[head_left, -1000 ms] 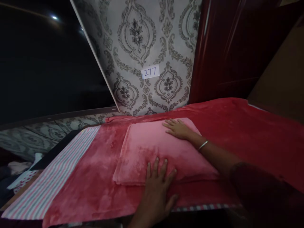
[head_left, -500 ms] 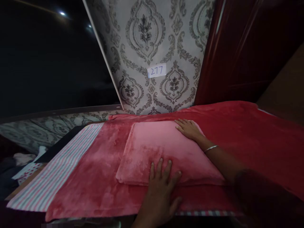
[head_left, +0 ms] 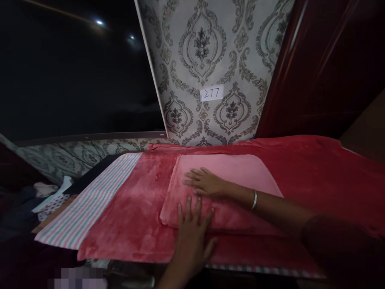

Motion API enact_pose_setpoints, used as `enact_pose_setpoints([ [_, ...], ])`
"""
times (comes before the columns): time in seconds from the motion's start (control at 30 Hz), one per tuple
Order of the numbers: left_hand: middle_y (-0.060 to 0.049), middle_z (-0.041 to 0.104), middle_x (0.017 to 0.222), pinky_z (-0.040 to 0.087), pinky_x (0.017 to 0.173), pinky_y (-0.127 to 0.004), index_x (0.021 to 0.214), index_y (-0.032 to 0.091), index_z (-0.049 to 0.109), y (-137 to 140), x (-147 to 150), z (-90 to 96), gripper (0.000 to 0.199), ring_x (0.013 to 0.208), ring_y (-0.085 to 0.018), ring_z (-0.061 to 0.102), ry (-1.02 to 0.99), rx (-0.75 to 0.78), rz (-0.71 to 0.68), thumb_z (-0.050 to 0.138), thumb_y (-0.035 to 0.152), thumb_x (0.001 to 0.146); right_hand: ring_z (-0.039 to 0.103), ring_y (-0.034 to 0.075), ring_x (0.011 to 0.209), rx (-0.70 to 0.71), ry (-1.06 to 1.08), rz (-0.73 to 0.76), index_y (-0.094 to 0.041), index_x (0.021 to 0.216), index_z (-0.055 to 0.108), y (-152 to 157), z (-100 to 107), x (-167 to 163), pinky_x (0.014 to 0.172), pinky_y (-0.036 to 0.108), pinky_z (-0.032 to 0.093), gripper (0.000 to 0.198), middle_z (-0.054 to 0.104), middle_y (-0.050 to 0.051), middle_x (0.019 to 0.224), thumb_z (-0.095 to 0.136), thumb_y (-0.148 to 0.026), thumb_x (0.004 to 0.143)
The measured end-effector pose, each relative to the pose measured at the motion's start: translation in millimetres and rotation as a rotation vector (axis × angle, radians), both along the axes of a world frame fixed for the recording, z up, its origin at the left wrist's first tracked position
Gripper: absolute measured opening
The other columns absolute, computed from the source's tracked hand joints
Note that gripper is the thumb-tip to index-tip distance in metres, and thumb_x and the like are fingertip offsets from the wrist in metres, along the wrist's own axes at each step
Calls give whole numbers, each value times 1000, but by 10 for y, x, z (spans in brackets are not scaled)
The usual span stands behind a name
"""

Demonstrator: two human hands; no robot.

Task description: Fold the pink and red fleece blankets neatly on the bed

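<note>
Resting palm-down on a folded pink plush blanket (head_left: 237, 168), the person's right hand (head_left: 209, 182) is lying over its left part, fingers spread and pointing left. The left hand (head_left: 192, 237) is lying across the blanket's near edge, its fingertips so close to the right hand that one cannot tell whether they are touching. On both hands the grip is staying wide and flat, the left thumb standing out from the fingers. A silver bangle (head_left: 254, 199) is circling the right forearm, and a dark sleeve (head_left: 337, 245) is covering the arm above it. The blanket is lying on a spread red plush cover (head_left: 129, 216), near the middle of the view. A striped cloth (head_left: 87, 200) is showing along the cover's left side. Beyond, a paper label (head_left: 211, 92) reading "277" is sitting on patterned wallpaper (head_left: 202, 44), between a dark screen (head_left: 75, 80) and a glossy dark-red panel (head_left: 321, 68).
</note>
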State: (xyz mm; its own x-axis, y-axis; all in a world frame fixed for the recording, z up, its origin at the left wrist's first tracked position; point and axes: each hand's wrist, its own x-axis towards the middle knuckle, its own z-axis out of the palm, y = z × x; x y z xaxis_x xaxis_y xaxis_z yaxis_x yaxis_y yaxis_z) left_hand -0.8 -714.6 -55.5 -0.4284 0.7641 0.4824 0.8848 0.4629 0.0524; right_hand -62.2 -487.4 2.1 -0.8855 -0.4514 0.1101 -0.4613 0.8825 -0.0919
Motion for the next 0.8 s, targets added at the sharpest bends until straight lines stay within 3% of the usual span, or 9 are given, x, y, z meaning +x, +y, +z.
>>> enact_pose_setpoints([
  [0.1, -11, 16, 171, 24, 115, -75, 154, 33, 42, -22, 15, -109, 84, 156, -45, 9, 8, -27, -4, 74, 30, 76, 18, 29, 155, 25, 1, -23, -33, 159, 35, 95, -81, -174, 122, 61, 15, 60, 23, 5, 168, 36, -56, 104],
  [0.2, -10, 17, 171, 24, 115, -73, 154, 33, 42, -36, 21, -154, 84, 156, -44, 9, 6, -32, -4, 73, 30, 76, 23, 30, 154, 27, 1, -283, -30, 158, 37, 529, -108, -378, 121, 61, 19, 58, 26, 7, 167, 37, -51, 104],
  [0.3, -7, 18, 171, 22, 117, -71, 153, 34, 43, -39, 20, -157, 82, 156, -43, 11, -10, -31, -10, 72, 31, 77, 35, 29, 149, -52, -35, -602, -27, 155, 43, 967, -141, -475, 120, 58, 24, 55, 38, 8, 162, 33, -46, 105],
  [0.4, -4, 20, 171, 18, 120, -68, 152, 35, 45, -17, 33, -172, 81, 155, -42, 13, -25, -5, 19, 72, 30, 76, 43, 29, 143, -107, -39, -779, -20, 146, 57, 1194, -200, -465, 118, 56, 28, 56, 51, 10, 153, 24, -43, 106],
  [0.53, -3, 23, 170, 16, 121, -68, 151, 36, 47, 5, 48, -192, 82, 155, -42, 13, -36, 8, 48, 74, 31, 74, 49, 28, 138, -110, -28, -799, -18, 137, 64, 1228, -260, -432, 114, 50, 35, 57, 56, 10, 149, 22, -41, 106],
  [0.67, -3, 16, 171, 18, 121, -67, 155, 36, 40, -37, 32, -168, 82, 156, -41, 10, -34, -33, 18, 70, 33, 79, 50, 26, 137, -111, -36, -802, -19, 138, 63, 1193, -227, -429, 114, 44, 36, 56, 57, 10, 148, 22, -41, 106],
  [0.8, -3, 11, 172, 20, 121, -68, 158, 37, 33, -72, 11, -145, 82, 157, -41, 9, -40, -47, 11, 67, 34, 84, 42, 31, 144, -96, -59, -848, -16, 146, 56, 1088, -46, -417, 117, 54, 30, 54, 49, 13, 155, 28, -39, 106],
])
